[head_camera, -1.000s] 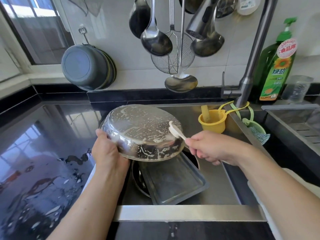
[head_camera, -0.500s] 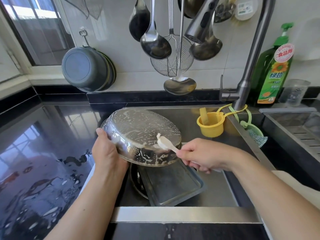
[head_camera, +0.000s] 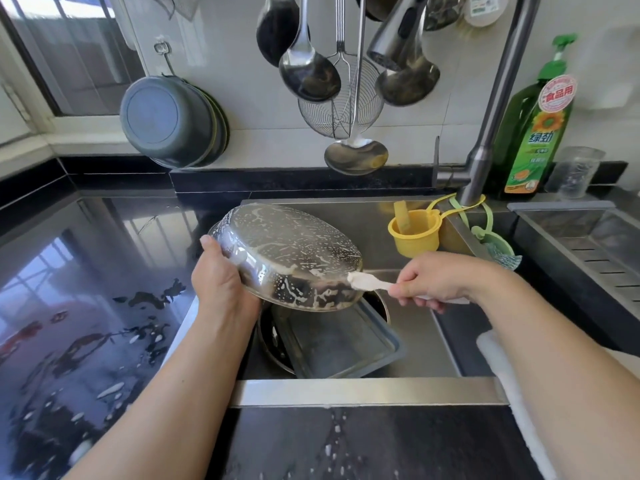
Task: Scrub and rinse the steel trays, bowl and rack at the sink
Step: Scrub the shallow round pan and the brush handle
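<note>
Over the sink, the left hand gripped the near-left rim of an upturned steel bowl, its soapy underside tilted up. The right hand held a white brush, its head touching the bowl's right edge. Below the bowl, a rectangular steel tray lay in the sink. A yellow cup hung at the sink's far wall.

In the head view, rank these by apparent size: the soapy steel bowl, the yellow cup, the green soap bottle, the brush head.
1. Steel bowl, largest.
2. Green soap bottle, though it stands farther back.
3. Yellow cup.
4. Brush head, smallest.
</note>
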{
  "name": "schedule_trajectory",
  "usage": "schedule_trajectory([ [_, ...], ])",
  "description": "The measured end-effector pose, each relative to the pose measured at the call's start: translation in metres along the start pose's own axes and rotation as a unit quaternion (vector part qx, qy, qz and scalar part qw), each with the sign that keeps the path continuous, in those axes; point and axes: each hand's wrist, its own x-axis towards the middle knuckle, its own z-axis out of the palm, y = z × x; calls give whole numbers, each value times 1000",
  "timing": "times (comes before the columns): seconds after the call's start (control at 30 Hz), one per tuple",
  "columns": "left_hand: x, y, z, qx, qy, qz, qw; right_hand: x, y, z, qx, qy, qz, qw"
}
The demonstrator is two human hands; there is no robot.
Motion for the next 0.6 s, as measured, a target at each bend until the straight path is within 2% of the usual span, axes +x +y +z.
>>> schedule_trajectory([
  [0.2,-2,-5,4,20,-33,-32,999,5,7,-15,-54,89,88,991],
  [0.3,9,-14,0,85,-46,-48,994,7,14,-22,-76,139,121,980],
  [0.47,19,-26,-6,209,-23,-120,970,16,14,-16,-58,167,104,979],
  [0.6,31,-32,-17,256,11,-129,958,23,9,-13,-39,207,87,974],
])
